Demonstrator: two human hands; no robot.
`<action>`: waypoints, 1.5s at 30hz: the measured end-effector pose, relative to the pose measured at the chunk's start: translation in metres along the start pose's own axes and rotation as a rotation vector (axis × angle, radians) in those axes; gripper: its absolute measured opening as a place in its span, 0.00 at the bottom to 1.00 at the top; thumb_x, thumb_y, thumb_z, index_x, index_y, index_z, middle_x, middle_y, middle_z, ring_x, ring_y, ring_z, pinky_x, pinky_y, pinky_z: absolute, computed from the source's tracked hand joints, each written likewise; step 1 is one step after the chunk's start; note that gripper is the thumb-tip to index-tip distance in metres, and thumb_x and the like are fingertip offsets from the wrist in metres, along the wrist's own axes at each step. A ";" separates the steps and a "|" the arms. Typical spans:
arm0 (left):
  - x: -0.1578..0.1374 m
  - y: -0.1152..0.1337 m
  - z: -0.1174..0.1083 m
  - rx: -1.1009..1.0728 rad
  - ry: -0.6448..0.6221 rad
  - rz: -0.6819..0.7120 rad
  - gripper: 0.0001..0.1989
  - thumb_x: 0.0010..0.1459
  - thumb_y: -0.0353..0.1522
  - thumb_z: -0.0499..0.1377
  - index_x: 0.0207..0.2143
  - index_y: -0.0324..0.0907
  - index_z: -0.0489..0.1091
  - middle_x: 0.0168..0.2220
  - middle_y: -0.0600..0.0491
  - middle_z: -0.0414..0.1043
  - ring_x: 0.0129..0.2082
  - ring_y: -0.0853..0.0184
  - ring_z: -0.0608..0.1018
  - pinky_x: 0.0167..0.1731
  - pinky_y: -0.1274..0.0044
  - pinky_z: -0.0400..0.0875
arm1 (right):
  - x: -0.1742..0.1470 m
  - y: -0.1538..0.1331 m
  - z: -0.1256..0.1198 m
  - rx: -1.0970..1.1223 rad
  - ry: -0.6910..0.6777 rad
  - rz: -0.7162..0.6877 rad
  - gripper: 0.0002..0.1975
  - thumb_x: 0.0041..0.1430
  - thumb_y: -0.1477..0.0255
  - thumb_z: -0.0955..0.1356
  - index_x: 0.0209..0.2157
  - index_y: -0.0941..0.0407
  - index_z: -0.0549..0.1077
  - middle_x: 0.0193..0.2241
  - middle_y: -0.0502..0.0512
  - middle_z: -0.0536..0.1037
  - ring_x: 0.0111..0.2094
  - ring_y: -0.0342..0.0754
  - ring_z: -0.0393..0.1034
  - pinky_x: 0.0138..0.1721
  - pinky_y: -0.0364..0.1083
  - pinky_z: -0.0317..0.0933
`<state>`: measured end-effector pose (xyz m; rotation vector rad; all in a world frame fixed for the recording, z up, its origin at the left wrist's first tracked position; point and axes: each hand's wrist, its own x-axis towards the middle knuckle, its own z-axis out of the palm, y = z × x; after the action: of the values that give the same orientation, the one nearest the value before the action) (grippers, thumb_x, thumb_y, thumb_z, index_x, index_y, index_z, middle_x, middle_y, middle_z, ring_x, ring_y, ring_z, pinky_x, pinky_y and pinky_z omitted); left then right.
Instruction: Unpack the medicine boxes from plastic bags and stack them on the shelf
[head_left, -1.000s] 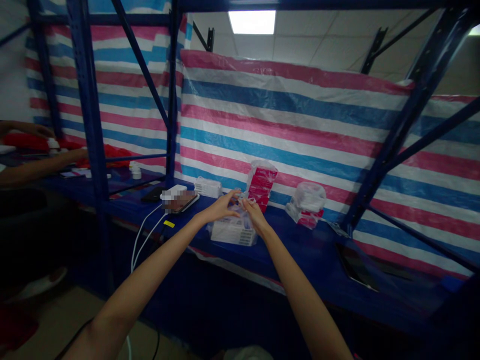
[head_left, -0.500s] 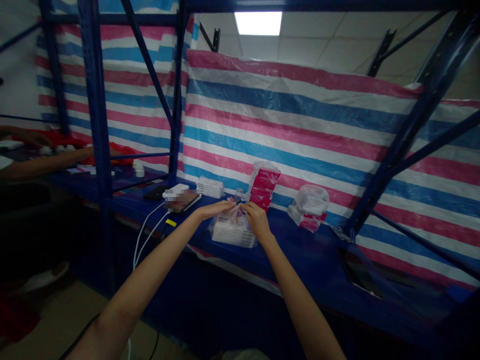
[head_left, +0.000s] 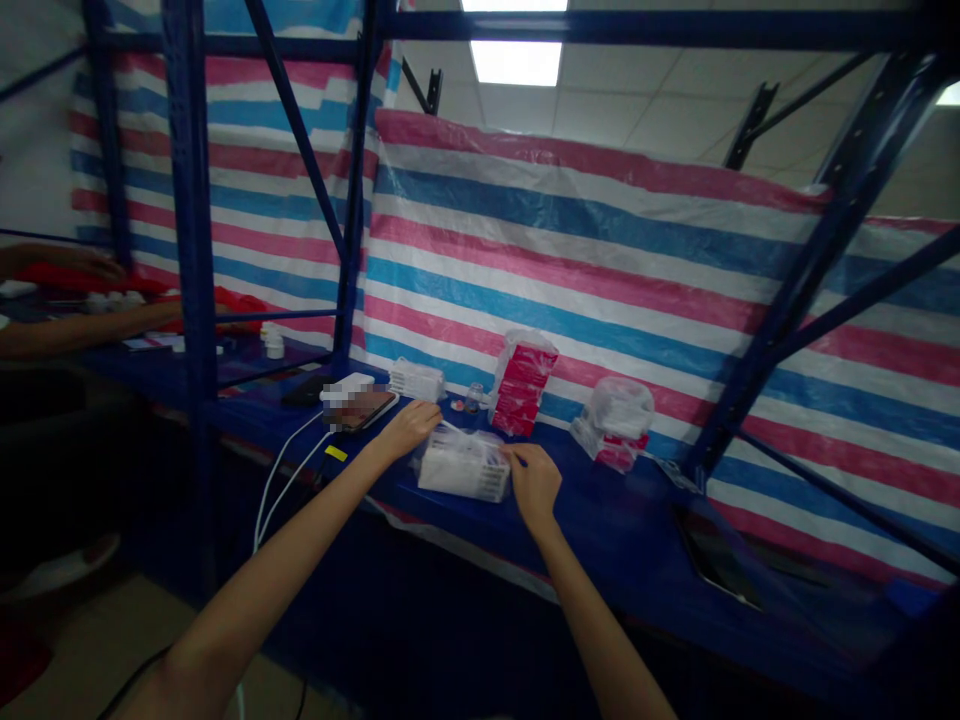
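Left hand (head_left: 409, 428) and right hand (head_left: 537, 482) have drawn apart since half a second ago, when they met over the bag (head_left: 471, 441). Its twisted top now stretches between them. Right thumb and fingertips pinch one end; left fingers are curled closed on the other, their tips partly hidden. Holding white boxes (head_left: 459, 478), the bag sits near the shelf's (head_left: 592, 530) front edge. Behind it stand a jar (head_left: 474, 400) and a red pack (head_left: 525, 388); a phone (head_left: 367, 409) lies left.
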<state>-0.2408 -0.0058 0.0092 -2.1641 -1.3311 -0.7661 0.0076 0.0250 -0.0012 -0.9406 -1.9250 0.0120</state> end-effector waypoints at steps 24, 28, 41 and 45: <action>-0.041 -0.027 0.048 -0.593 -0.026 -0.673 0.15 0.54 0.30 0.47 0.43 0.38 0.66 0.42 0.46 0.70 0.45 0.63 0.72 0.49 0.70 0.63 | 0.053 -0.028 0.014 -0.155 -0.916 -0.263 0.51 0.36 0.49 0.70 0.60 0.46 0.47 0.52 0.64 0.64 0.51 0.64 0.59 0.48 0.60 0.51; -0.044 -0.028 0.050 -0.649 -0.034 -0.629 0.14 0.53 0.34 0.49 0.39 0.39 0.68 0.42 0.47 0.72 0.44 0.62 0.73 0.49 0.71 0.63 | 0.032 0.001 -0.019 -0.271 -0.833 -0.156 0.50 0.37 0.47 0.69 0.60 0.44 0.46 0.50 0.63 0.65 0.50 0.63 0.59 0.47 0.59 0.52; -0.043 -0.021 0.040 -0.763 -0.076 -0.608 0.16 0.54 0.41 0.51 0.40 0.43 0.69 0.42 0.50 0.71 0.44 0.61 0.72 0.49 0.70 0.63 | 0.058 0.115 -0.037 -0.644 -0.557 0.610 0.43 0.45 0.52 0.65 0.59 0.56 0.50 0.53 0.71 0.61 0.54 0.65 0.55 0.48 0.62 0.48; -0.043 -0.021 0.039 -0.774 -0.111 -0.594 0.16 0.55 0.41 0.50 0.41 0.43 0.68 0.43 0.50 0.71 0.45 0.62 0.72 0.48 0.72 0.62 | 0.080 0.126 -0.019 -0.665 -0.478 0.706 0.40 0.45 0.54 0.65 0.57 0.59 0.54 0.51 0.73 0.63 0.53 0.65 0.56 0.46 0.60 0.49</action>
<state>-0.2673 0.0010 -0.0463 -2.3763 -2.0183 -1.6286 0.0784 0.1555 0.0218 -2.1954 -1.9345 0.0094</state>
